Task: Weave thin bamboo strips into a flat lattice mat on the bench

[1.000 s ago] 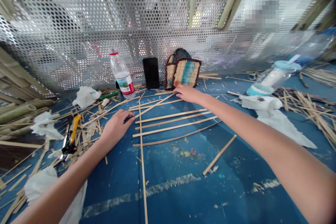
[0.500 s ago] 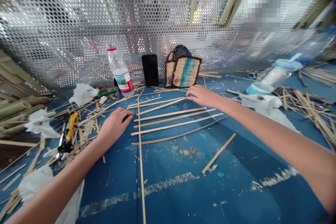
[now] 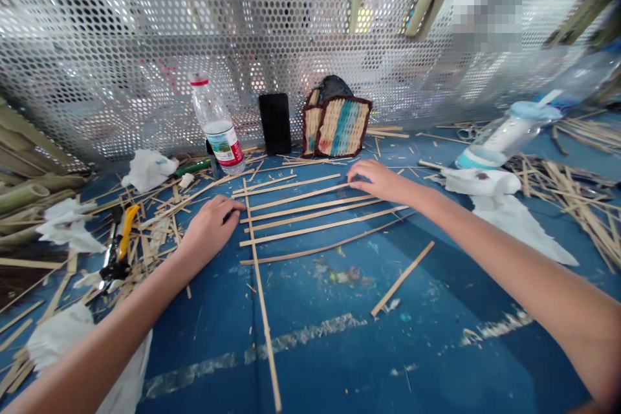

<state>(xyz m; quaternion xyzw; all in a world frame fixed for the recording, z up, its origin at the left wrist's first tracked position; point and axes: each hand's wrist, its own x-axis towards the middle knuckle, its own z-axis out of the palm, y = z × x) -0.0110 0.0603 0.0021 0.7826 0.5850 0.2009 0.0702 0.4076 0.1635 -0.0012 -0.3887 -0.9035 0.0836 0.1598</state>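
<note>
Several thin bamboo strips [image 3: 315, 231] lie roughly side by side across the blue table, and one long bamboo strip [image 3: 264, 323] crosses them near their left ends. My left hand [image 3: 212, 223] rests on the table with curled fingers, its fingertips closed at the left end of one crosswise bamboo strip [image 3: 295, 196]. At that strip's right end, the bent fingers of my right hand [image 3: 376, 180] are closed on it. Nearer to me, a short bamboo strip [image 3: 402, 278] lies at a slant by itself.
Along the perforated metal screen [image 3: 272, 26] stand a water bottle [image 3: 223, 136], a black phone [image 3: 275, 124] and a small woven piece [image 3: 343, 127]. A yellow-handled cutter [image 3: 127, 233], tissues [image 3: 148, 170] and scraps lie left. A lidded cup [image 3: 507, 136] and a strip pile [image 3: 572, 207] are right.
The strip between my hands has come nearer to the row below it. The long crossing strip has turned, its near end shifting right. The view has tipped slightly.
</note>
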